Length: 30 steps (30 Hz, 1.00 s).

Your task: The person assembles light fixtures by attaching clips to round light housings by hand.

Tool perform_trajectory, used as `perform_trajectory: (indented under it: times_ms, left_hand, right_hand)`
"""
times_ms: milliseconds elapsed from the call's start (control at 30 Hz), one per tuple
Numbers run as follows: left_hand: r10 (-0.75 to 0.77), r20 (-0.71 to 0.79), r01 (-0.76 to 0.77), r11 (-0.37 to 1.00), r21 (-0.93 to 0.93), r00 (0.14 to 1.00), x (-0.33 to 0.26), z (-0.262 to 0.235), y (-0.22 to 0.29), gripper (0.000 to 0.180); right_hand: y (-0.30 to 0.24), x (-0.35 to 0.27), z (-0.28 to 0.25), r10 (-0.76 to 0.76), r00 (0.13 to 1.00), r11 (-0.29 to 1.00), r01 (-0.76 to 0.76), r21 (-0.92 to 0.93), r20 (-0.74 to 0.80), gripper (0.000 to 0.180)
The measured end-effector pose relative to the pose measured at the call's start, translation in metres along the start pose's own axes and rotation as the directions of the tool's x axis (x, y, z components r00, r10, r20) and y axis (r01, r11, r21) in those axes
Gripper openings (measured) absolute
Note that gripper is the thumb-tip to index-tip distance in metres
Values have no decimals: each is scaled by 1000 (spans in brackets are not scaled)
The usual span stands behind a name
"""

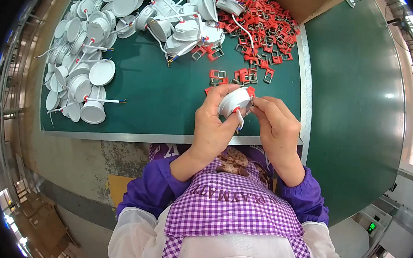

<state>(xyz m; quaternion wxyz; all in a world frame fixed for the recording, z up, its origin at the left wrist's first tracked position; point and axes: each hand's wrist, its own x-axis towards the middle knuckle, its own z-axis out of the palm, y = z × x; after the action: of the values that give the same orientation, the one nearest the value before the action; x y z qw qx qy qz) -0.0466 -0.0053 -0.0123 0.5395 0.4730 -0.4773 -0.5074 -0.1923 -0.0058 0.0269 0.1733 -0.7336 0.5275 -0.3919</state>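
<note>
The single head-worn view looked steeply down from above the person's chest onto the green-matted work bench, facing forward across it toward its far edge. It sat close: the purple checked apron filled the lower middle, and both forearms entered from the lower edge. The fisheye lens bent the bench's metal-trimmed near edge and right edge toward the rim, with a black border around the circular picture. No second view shared the scene.

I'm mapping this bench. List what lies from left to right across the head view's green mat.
Stack of white round lamp housings → left hand → white housing held in it → right hand → metal edge of the mat.
</note>
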Motion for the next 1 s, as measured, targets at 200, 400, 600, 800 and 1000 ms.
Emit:
perform_trajectory:
  times_ms: [200,400,600,800,1000]
  left_hand:
    - [-25,-36,17,978,-206,999,-3,4,2,40]
    - [76,-59,-76,997,3,995,-7,3,-3,41]
    - [98,-31,-99,994,-38,995,-4,-3,4,41]
    - [42,92,-47,998,50,995,-14,-11,3,40]
    - [-65,196,83,993,-86,979,-23,-14,14,41]
  right_hand:
    - [-8,0,0,3,1000,999,-4,-48,-15,20]
    - [-14,1,0,-14,998,979,25,-201,55,23]
    - [-3,0,8,-102,992,994,99,-56,-68,19]
    - [11,-8,7,-46,999,995,44,94,24,27]
    - [-5,-8,-17,367,865,784,-486,387,343,45]
